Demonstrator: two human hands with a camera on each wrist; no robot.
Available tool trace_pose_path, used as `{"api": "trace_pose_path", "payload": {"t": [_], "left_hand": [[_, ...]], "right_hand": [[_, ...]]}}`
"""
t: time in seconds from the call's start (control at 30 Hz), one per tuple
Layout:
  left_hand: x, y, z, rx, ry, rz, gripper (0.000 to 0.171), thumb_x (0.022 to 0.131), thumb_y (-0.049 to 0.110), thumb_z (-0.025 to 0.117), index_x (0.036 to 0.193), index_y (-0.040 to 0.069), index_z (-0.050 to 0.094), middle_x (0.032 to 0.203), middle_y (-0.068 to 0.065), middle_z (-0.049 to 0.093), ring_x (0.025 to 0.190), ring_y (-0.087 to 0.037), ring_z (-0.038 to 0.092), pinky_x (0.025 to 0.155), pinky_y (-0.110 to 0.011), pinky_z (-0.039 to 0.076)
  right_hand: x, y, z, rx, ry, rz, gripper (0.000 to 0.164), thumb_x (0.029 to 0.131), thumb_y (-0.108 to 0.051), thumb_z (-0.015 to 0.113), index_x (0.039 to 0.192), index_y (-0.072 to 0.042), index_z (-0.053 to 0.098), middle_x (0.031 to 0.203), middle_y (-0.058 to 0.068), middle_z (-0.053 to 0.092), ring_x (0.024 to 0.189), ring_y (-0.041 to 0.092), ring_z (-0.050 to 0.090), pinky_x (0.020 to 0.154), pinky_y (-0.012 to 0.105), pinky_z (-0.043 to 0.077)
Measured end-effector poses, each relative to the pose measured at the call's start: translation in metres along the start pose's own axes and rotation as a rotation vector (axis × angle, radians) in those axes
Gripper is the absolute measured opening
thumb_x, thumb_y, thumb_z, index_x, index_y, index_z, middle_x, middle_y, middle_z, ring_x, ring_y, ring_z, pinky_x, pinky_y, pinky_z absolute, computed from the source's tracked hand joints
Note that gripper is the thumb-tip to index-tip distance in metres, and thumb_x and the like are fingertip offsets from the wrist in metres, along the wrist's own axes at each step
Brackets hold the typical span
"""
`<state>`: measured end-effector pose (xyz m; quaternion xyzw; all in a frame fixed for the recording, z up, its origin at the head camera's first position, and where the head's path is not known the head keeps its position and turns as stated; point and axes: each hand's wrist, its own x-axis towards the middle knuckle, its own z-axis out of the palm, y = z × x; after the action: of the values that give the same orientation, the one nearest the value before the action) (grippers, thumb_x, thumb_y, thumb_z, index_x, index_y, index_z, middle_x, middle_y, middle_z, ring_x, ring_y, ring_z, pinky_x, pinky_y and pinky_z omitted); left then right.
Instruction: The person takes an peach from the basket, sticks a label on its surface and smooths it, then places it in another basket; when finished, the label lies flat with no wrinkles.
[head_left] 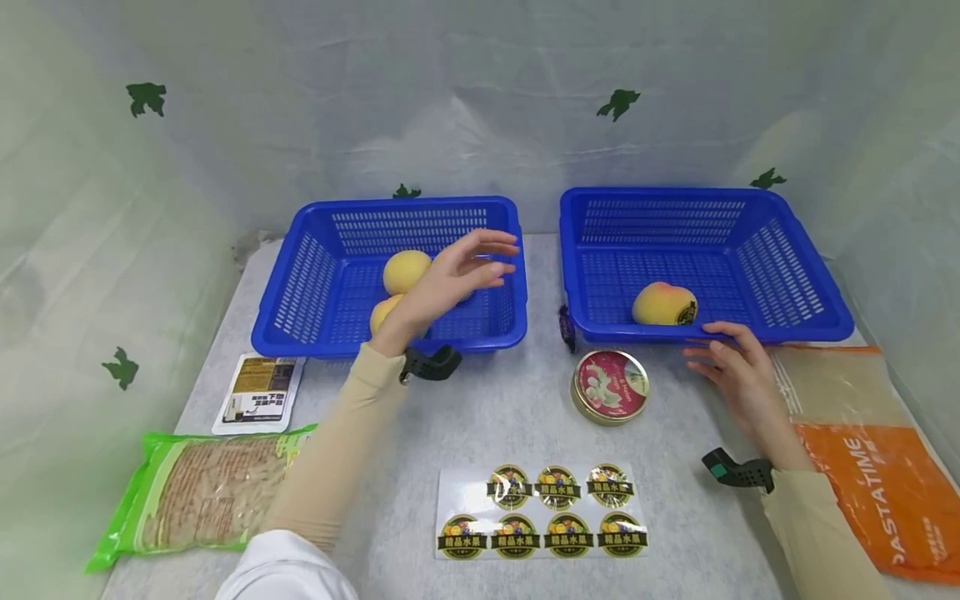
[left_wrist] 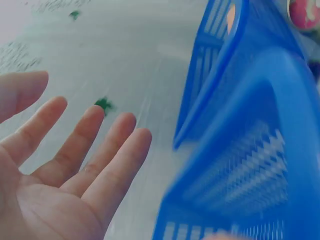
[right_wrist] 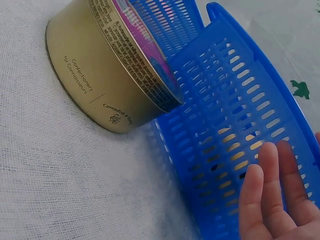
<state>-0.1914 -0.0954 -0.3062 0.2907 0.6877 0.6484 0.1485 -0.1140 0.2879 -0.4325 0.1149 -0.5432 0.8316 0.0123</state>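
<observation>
Left hand (head_left: 450, 279) is hovering over the right side of the left basket (head_left: 487, 342), its fingers apart and holding nothing; two peaches (head_left: 407, 272) are sitting to its left in there, the nearer one partly hidden behind the wrist. Right hand (head_left: 746, 387) is hanging at the front rim (head_left: 622, 333) of the right basket (head_left: 757, 283), fingers loosely extended and empty; whether a fingertip is touching that rim, I cannot tell. One peach (head_left: 658, 304) is lying inside, just behind the rim, ahead and to the left of those fingers, so the right hand is clearly the nearer. Its longer way is running side to side, a dark sticker (head_left: 686, 313) showing at the right end. That rim is standing between fingers and fruit, so reaching it probably means clearing the edge. Room is opening behind the peach and to its right, while a round tin (head_left: 610, 387) is crowding the table (head_left: 405, 467) left of the hand and a sticker sheet (head_left: 465, 493) is lying well apart.
</observation>
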Motion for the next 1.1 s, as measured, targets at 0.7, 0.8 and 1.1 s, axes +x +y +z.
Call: {"api": "trace_pose_path", "payload": {"t": [0.7, 0.8, 1.1], "left_hand": [[-0.162, -0.043, -0.042, -0.282, 0.500, -0.013, 0.039, 0.097, 0.006, 0.038, 0.135, 0.004, 0.031, 0.122, -0.026, 0.042, 0.108, -0.036, 0.050, 0.091, -0.039, 0.042], [-0.175, -0.052, -0.039, -0.269, 0.530, -0.030, 0.043, 0.097, 0.007, 0.036, 0.139, 0.006, 0.025, 0.116, -0.022, 0.048, 0.105, -0.032, 0.053, 0.090, -0.038, 0.043], [-0.178, -0.090, -0.029, -0.225, 0.632, -0.096, 0.051, 0.097, 0.021, 0.042, 0.142, 0.024, 0.019, 0.115, -0.027, 0.038, 0.099, -0.027, 0.057, 0.087, -0.039, 0.045]], "right_hand": [[0.020, -0.009, 0.069, -0.182, -0.365, 0.001, 0.026, 0.095, 0.004, 0.033, 0.117, 0.016, 0.038, 0.105, 0.025, 0.056, 0.091, 0.030, 0.057, 0.078, 0.038, 0.049], [0.033, -0.011, 0.093, -0.243, -0.404, 0.033, 0.026, 0.095, 0.000, 0.039, 0.118, 0.007, 0.046, 0.105, 0.026, 0.054, 0.091, 0.030, 0.057, 0.078, 0.041, 0.048], [0.088, -0.004, 0.180, -0.348, -0.583, 0.124, 0.033, 0.094, -0.013, 0.046, 0.127, -0.008, 0.044, 0.118, 0.016, 0.051, 0.100, 0.032, 0.053, 0.082, 0.046, 0.045]]}}
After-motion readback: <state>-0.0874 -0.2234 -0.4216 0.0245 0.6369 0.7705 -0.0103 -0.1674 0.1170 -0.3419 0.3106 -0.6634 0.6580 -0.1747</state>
